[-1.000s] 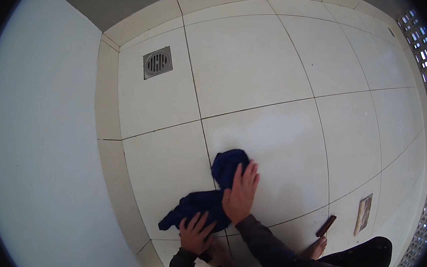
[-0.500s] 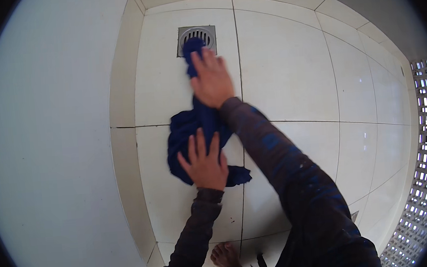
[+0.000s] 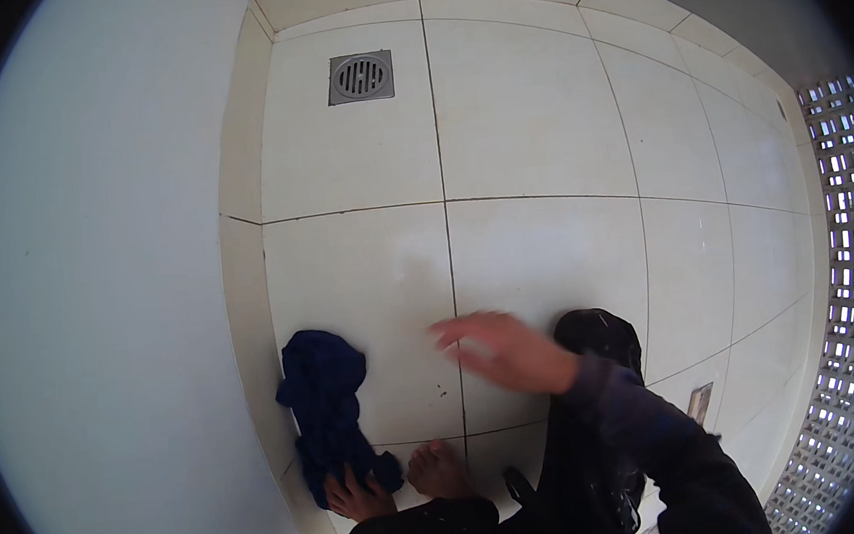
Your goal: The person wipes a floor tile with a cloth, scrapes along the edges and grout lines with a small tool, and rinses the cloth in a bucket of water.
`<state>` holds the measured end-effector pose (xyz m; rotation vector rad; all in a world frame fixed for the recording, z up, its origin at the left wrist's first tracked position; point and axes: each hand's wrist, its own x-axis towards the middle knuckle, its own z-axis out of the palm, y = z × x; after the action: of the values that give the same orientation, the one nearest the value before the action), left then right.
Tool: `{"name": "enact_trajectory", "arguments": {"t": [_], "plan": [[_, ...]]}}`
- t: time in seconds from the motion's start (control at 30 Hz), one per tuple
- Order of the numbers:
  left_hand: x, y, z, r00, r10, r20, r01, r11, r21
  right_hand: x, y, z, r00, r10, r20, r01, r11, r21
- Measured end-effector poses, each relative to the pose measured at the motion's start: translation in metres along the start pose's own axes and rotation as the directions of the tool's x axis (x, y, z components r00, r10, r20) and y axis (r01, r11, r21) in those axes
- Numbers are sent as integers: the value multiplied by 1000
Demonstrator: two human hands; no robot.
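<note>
A dark blue cloth [image 3: 325, 406] lies bunched on the cream floor tiles near the left wall. My left hand [image 3: 357, 494] rests on its near end, fingers curled around the fabric. My right hand [image 3: 499, 347] hovers blurred above the tiles to the right of the cloth, fingers spread, holding nothing. My bare foot [image 3: 437, 470] shows between the two hands, and my dark-clad knee [image 3: 600, 335] is just right of the right hand.
A square metal floor drain [image 3: 361, 76] sits in the far tile. A white wall [image 3: 98, 293] runs along the left. A perforated screen [image 3: 848, 264] stands at the right. A small flat rectangular object [image 3: 700, 403] lies on the floor by my leg.
Both hands pulled the cloth back from the drain toward me and to the left. My right hand let go of it and swung right.
</note>
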<state>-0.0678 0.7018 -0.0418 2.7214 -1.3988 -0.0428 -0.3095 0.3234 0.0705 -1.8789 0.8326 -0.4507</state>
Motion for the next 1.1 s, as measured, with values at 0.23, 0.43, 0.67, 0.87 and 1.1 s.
{"name": "enact_trajectory", "arguments": {"t": [0.23,0.43,0.67,0.87,1.1], "plan": [[-3,2,-25,992,-22,127,35,994,-103,-409,82,-47,654,590,-473,-716,685,-136],[40,33,-87,998,62,34,-49,953,-298,-480,81,39,669,594,-446,-706,697,-130],[119,134,-99,853,522,-1,-376,613,-695,-376,29,-45,272,113,-956,-731,671,-129],[149,227,-62,782,596,183,-57,360,-931,-109,-20,-4,753,44,-657,-227,954,-196],[199,166,-18,921,312,-234,-390,743,-544,-23,82,94,556,135,-820,-336,939,-74]]}}
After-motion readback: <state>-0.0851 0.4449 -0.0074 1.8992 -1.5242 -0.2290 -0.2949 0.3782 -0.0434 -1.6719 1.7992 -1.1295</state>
